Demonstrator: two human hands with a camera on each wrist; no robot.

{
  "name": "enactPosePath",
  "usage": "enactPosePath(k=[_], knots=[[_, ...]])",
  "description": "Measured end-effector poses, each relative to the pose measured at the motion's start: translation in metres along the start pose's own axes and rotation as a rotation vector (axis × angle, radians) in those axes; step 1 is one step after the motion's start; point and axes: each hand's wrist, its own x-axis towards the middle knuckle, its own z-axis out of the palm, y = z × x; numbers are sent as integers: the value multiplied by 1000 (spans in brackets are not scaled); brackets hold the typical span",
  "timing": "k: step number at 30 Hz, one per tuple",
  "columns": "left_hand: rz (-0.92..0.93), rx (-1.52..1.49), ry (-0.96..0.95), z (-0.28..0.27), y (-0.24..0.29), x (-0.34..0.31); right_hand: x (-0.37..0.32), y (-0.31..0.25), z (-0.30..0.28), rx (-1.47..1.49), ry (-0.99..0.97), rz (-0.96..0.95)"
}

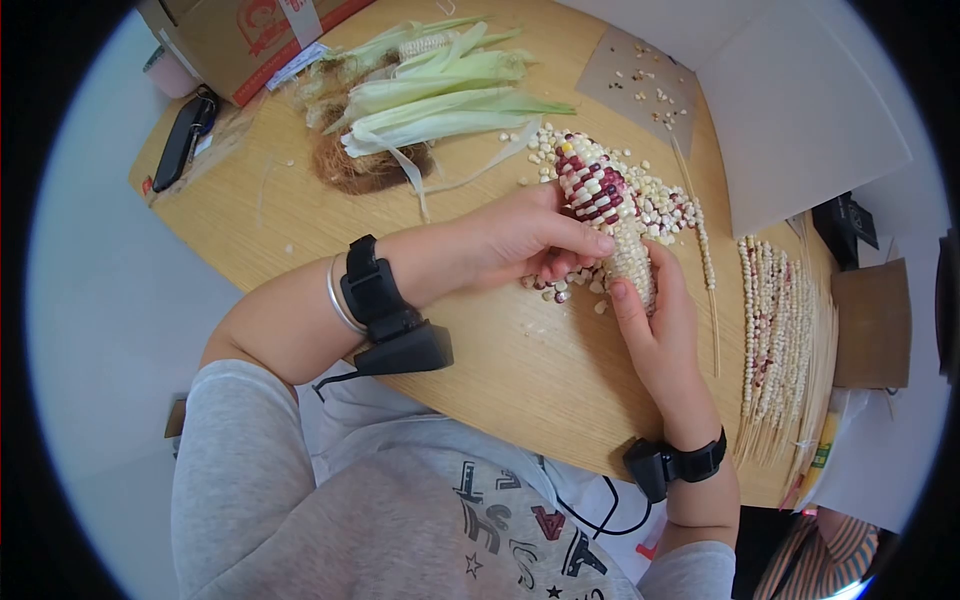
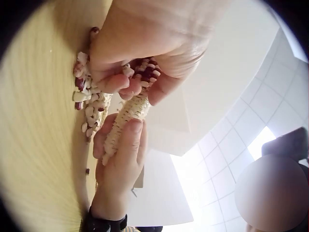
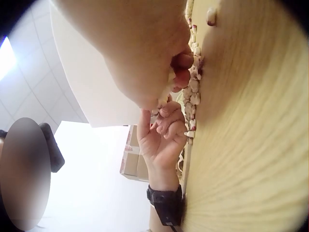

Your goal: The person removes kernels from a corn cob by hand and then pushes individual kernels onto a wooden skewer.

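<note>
Held between both hands is a corn cob (image 1: 597, 185), its far end covered in white and dark red kernels and its near end stripped bare (image 2: 126, 118). The left hand (image 1: 535, 238) grips it around the middle, thumb lying across the line where kernels give way to bare cob. Fingers and thumb of the right hand (image 1: 662, 325) clasp the stripped end. In the left wrist view a few loose kernels show by the left fingers. Below the cob, a pile of loose white and red kernels (image 1: 665, 208) covers part of the wooden table (image 1: 480, 350).
Green husks (image 1: 440, 100) and brown corn silk (image 1: 350, 165) lie at the back left, near a cardboard box (image 1: 215, 45). Strings of threaded kernels (image 1: 775, 340) line the right side. A grey sheet (image 1: 640, 85) with scattered kernels lies behind, beside a white panel (image 1: 800, 110).
</note>
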Motion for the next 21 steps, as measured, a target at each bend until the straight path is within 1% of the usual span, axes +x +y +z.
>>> enactPosePath(k=[4,6,9,16,18,21], knots=[[6,-8,-24,2,2,-3,0,-2,-3,-26,16,-9],[49,-42,-84,-2,-2,0,0,1,-2,-105,47,-97],[23,-60,-96,-4,-3,1,1,-2,-3,-110,11,-54],[-11,-5,-57,-5,-3,0,0,1,0,-69,37,-42],[18,-26,-115,-5,-4,2,1,-6,-3,-38,6,14],[-10,-22,-113,-7,-3,1,1,-6,-3,-44,5,6]])
